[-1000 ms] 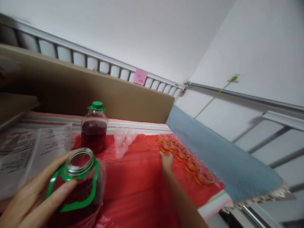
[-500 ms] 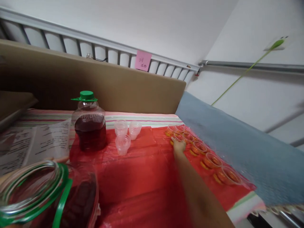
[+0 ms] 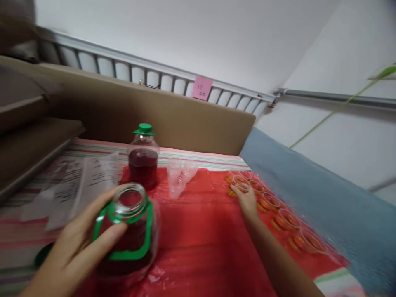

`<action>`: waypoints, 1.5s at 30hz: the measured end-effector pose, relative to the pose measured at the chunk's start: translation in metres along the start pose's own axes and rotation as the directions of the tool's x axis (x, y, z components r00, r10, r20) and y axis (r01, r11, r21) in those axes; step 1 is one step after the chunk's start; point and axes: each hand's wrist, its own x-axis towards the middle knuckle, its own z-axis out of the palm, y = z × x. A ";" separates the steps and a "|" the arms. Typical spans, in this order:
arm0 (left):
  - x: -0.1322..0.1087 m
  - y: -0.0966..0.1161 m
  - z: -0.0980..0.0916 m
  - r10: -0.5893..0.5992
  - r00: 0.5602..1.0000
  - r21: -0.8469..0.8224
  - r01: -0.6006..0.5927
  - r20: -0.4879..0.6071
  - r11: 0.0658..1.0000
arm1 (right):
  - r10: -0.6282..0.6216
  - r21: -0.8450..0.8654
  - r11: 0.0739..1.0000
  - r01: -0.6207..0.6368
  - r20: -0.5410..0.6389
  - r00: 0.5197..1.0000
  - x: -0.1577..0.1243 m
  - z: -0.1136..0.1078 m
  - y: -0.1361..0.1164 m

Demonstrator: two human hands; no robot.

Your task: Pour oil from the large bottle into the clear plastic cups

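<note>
My left hand (image 3: 82,239) is wrapped around the neck of an uncapped clear plastic bottle (image 3: 130,268) of dark red liquid. A green carrying handle (image 3: 130,255) loops round that neck. My right hand (image 3: 248,203) reaches to the far end of the cup rows, its fingers closed on the near side of a clear plastic cup (image 3: 240,182) with amber-looking contents. Other filled cups (image 3: 289,218) run from there toward me along the right edge. Behind the uncapped bottle stands a second bottle (image 3: 143,165) of red liquid, with a green cap.
Stacked clear cups (image 3: 175,177) stand beside the capped bottle. Red plastic sheeting (image 3: 198,231) covers part of the striped tablecloth (image 3: 213,156). Printed plastic bags (image 3: 89,185) and cardboard (image 3: 40,140) lie left. A cardboard panel (image 3: 185,119) borders the back, and a dark green round object (image 3: 45,253) sits near my left wrist.
The uncapped bottle has moved away from the camera, and my left hand now shows on its neck. The view has shifted left. My right hand stays at the same cup.
</note>
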 end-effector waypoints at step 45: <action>0.007 0.014 -0.011 0.340 0.940 -0.306 -0.313 0.036 0.899 | -0.628 -0.014 0.328 0.945 0.744 0.229 -0.186 -0.005 -0.322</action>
